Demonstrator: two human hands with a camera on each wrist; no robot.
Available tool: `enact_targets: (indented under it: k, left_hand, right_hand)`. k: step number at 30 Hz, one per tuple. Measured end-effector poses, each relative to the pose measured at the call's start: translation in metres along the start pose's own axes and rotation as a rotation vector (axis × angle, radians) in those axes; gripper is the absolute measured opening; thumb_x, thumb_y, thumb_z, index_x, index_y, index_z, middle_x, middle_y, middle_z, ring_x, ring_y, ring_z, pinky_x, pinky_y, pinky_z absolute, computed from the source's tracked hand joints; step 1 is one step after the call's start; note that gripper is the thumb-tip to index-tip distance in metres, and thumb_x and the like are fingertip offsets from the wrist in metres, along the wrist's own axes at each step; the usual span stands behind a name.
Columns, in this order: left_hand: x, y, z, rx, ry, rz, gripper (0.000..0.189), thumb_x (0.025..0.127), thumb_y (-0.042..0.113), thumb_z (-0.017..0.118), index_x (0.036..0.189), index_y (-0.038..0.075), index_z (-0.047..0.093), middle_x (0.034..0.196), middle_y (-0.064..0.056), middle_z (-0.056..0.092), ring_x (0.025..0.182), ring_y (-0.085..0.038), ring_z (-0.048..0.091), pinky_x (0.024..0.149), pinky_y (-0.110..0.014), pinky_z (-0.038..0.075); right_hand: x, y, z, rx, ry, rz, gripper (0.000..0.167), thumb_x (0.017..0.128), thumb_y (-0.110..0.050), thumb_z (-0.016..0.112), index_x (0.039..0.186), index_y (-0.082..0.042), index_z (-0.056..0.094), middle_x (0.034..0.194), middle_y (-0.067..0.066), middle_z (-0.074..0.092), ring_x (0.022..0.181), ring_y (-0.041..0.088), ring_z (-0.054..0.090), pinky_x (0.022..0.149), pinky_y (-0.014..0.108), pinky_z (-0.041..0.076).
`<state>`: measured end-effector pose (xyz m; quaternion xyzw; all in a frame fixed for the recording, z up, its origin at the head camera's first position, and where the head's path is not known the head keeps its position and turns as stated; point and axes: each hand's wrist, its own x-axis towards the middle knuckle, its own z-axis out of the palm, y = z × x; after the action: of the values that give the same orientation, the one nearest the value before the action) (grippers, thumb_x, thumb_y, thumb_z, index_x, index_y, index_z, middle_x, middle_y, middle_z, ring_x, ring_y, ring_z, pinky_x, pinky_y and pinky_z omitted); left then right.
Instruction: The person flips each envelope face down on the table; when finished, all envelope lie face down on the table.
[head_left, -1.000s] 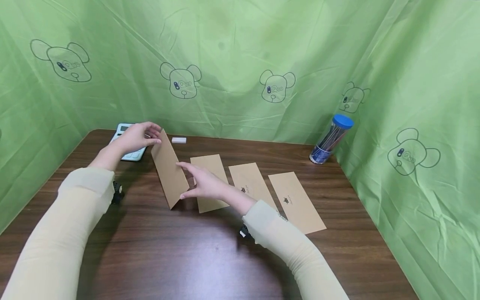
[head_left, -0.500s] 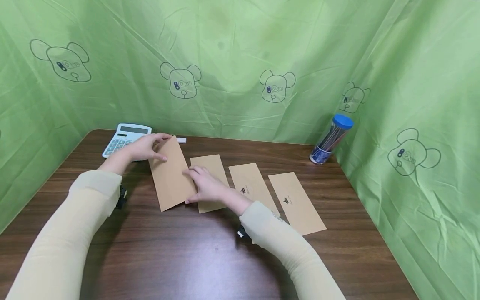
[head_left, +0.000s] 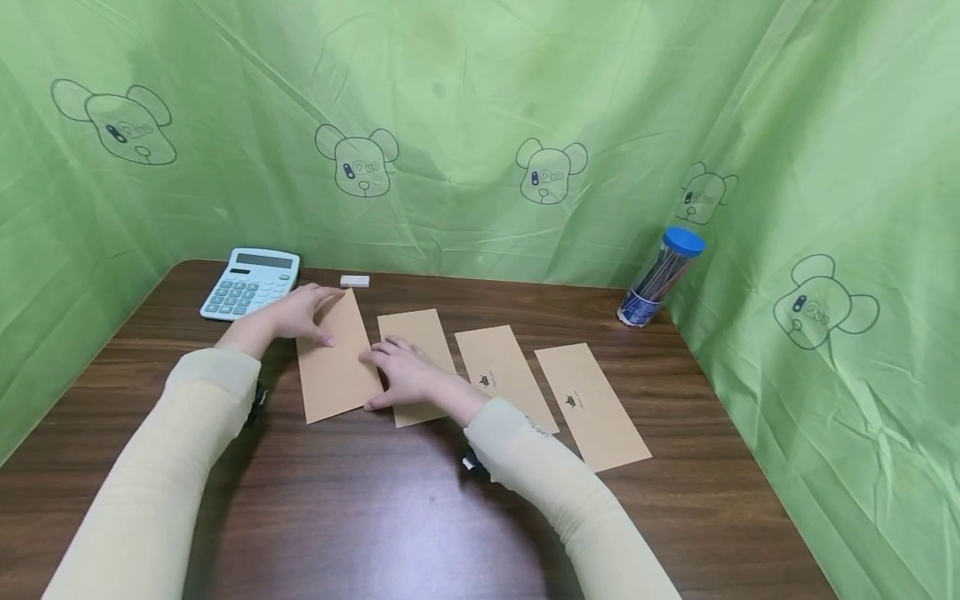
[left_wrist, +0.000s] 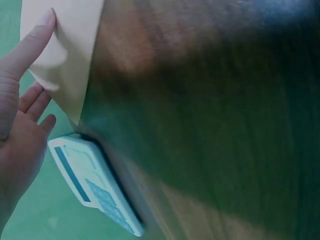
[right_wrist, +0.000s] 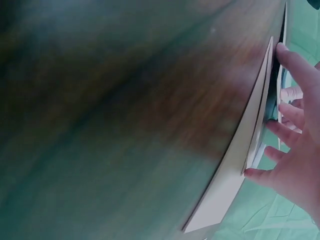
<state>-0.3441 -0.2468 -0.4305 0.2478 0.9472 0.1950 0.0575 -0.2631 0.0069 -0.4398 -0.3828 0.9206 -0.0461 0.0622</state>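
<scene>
Right hand [head_left: 412, 379], fingers wide, touches the three o'clock edge of the leftmost envelope [head_left: 337, 379]; left hand [head_left: 292, 313], thumb and fingers also wide, spans its twelve o'clock end, so we'd nudge both together to avoid creasing. We see it at eleven o'clock on the table [head_left: 330, 517]: tan, slim, no print showing.

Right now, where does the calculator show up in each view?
Head: calculator left of centre, just above mid-height, partly behind the left hand.
Left wrist: lower left, slanting, right of the same hand.
Right wrist: I cannot make it out there.
Shared landmark: the green curtain, in all three.
</scene>
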Motion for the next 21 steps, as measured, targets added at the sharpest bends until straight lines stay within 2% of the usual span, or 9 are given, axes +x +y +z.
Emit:
enact_targets:
  k: [6,12,16,21]
  left_hand:
    - [0.004,-0.006,0.007,0.011,-0.015,0.002,0.088,0.067,0.036,0.084,0.134,-0.005,0.045,0.131,-0.029,0.047,0.123,-0.044,0.041,0.102,-0.057,0.032]
    - [0.003,-0.006,0.007,0.054,-0.047,-0.006,0.075,0.070,0.036,0.082,0.127,-0.005,0.054,0.130,-0.029,0.048,0.123,-0.047,0.040,0.103,-0.058,0.031]
    - [0.003,-0.005,0.007,0.064,-0.068,-0.013,0.073,0.072,0.035,0.081,0.128,-0.003,0.054,0.132,-0.031,0.044,0.124,-0.048,0.038,0.104,-0.059,0.029]
    - [0.003,-0.003,0.006,0.087,-0.078,-0.006,0.073,0.072,0.035,0.080,0.128,-0.004,0.053,0.132,-0.032,0.044,0.124,-0.049,0.038,0.105,-0.059,0.029]
  right_hand:
    - [0.001,0.003,0.002,-0.014,-0.036,-0.012,0.080,0.076,-0.063,0.066,0.143,-0.027,0.040,0.148,-0.001,0.037,0.138,0.022,0.028,0.112,0.046,0.026]
    - [0.000,0.006,0.004,0.007,-0.042,-0.043,0.080,0.077,-0.064,0.063,0.145,-0.030,0.036,0.149,-0.001,0.034,0.138,0.021,0.027,0.111,0.056,0.022]
    - [-0.007,0.011,-0.001,0.042,-0.039,-0.072,0.082,0.077,-0.064,0.064,0.146,-0.029,0.035,0.150,0.001,0.033,0.139,0.022,0.026,0.111,0.058,0.020]
    - [-0.024,0.022,-0.012,0.083,-0.033,-0.100,0.083,0.077,-0.059,0.067,0.146,-0.026,0.035,0.152,0.006,0.030,0.141,0.028,0.023,0.113,0.054,0.019]
